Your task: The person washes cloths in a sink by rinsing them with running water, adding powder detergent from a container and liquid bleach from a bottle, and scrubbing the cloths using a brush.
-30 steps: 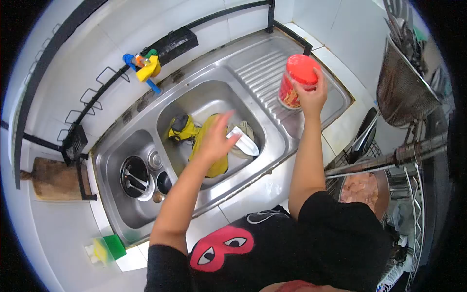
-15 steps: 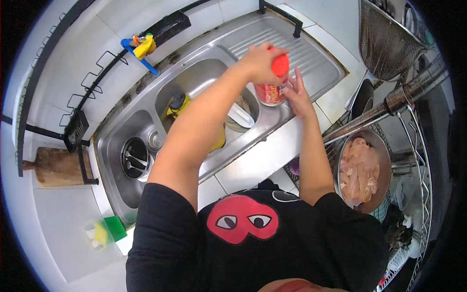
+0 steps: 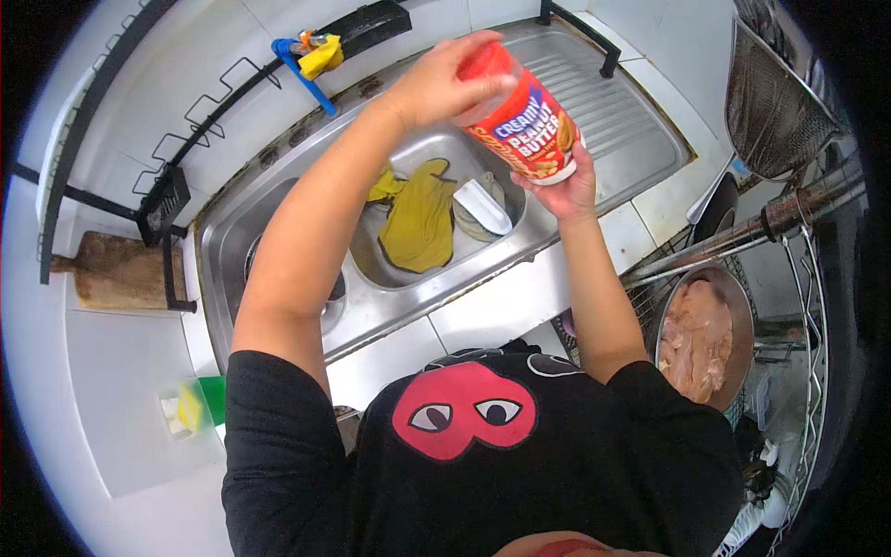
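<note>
From far off I can see the sink [image 3: 650,153], then the jar [image 3: 529,130] tipped in the air over the right edge of its big bowl, then the left hand [image 3: 434,85] curled round the red lid [image 3: 490,61] and the right hand [image 3: 573,193] half closed, holding the jar's bottom.

black short-sleeved shirt [image 3: 594,455] with a pinkish-red, two-eyed, heart-shaped print [image 3: 461,433]
</note>
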Available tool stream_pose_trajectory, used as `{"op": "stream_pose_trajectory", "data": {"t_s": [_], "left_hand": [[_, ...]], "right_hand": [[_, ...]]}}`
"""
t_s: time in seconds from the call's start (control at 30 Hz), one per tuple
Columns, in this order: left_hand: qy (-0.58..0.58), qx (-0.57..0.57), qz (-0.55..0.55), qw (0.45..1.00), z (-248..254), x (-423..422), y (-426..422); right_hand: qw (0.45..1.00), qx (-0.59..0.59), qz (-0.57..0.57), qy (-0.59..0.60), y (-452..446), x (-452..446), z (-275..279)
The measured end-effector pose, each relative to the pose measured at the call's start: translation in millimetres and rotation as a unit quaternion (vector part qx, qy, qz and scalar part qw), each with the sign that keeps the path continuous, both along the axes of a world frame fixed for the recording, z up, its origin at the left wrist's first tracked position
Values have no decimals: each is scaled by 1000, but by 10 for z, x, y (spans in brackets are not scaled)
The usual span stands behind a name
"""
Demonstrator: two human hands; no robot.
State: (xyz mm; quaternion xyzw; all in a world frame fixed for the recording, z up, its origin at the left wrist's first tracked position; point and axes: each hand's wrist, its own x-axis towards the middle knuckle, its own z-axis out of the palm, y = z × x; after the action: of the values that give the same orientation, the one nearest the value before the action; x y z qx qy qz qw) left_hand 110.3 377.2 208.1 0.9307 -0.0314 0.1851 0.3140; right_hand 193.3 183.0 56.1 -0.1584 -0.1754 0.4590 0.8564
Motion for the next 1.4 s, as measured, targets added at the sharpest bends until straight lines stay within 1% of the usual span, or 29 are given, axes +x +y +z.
{"op": "stream_pose_trajectory", "data": {"t_s": [0.1,0.13,0.2,0.23,0.27,0.33,0.37,0.4,0.43,0.47,0.5,0.53,0.6,0.63,0.67,0.73,0.77,0.8,0.83,0.9,0.93,1.0,1.03,1.07,1.1,1.13,1.2,1.3,1.4], "left_hand": [[104,-170,95,975,-21,6,130],[75,-272,72,957,-144,84,343],[166,-297,175,924,87,-166,396],[212,-310,226,899,152,-281,419],[250,-282,224,899,81,-365,486],[325,-224,212,894,-193,-465,587],[322,-198,172,910,-370,-498,509],[303,-204,146,919,-811,-469,598],[361,-210,155,895,-596,-545,236],[304,-195,141,922,-1014,-467,270],[326,-228,97,912,-1192,-364,198],[277,-210,115,930,-1439,-270,105],[243,-57,147,957,-1418,-102,-331],[212,-16,115,970,-1569,27,-472],[180,27,85,980,-1714,153,-599],[237,106,37,965,-1557,298,-968],[224,131,8,966,-1640,418,-1083],[211,155,-22,965,-1744,508,-1159],[130,151,19,980,-1824,535,-1210],[-32,140,98,985,-1978,512,-1308],[-59,101,177,977,-2066,548,-1228],[-101,-60,208,971,-2060,357,-769],[-94,-40,282,954,-2090,197,-544],[-83,-64,343,933,-2406,26,-260],[-24,-104,389,915,-2513,-215,-40],[79,44,425,901,-2794,-461,210],[163,11,503,849,-2959,-811,484],[164,87,489,852,-2935,-945,755],[152,170,410,883,-2890,-818,1329]], "right_hand": [[998,-20,-30,-45,105,64,-110],[998,-31,-42,-24,99,74,-176],[998,-15,-62,-23,-10,50,-130],[997,-10,-72,-22,-69,53,-102],[995,-15,-98,-13,-105,81,-96],[999,25,-29,34,-202,215,-155],[997,46,3,57,-242,258,-169],[998,19,-45,35,-262,268,-139],[998,24,-44,35,-285,283,-96],[998,29,-44,34,-313,295,-49],[998,34,-44,33,-339,308,-14],[997,48,-35,40,-352,324,5],[996,62,-55,45,-366,333,29],[995,68,-62,48,-367,333,42],[994,88,-44,40,-380,344,62],[994,90,-52,38,-377,290,153],[994,89,-54,39,-363,266,158],[993,112,-13,37,-383,314,102],[993,107,-13,40,-380,323,90],[994,96,-16,45,-413,314,116],[994,91,-18,51,-421,313,123],[997,57,-39,21,-425,318,91],[998,40,-50,6,-423,310,85],[998,20,-57,-5,-413,268,127],[999,28,-39,7,-398,268,96],[999,36,-20,19,-376,271,47],[999,30,6,21,-304,231,63],[998,20,38,45,-163,228,-55],[998,-14,36,57,-70,194,-171]]}}
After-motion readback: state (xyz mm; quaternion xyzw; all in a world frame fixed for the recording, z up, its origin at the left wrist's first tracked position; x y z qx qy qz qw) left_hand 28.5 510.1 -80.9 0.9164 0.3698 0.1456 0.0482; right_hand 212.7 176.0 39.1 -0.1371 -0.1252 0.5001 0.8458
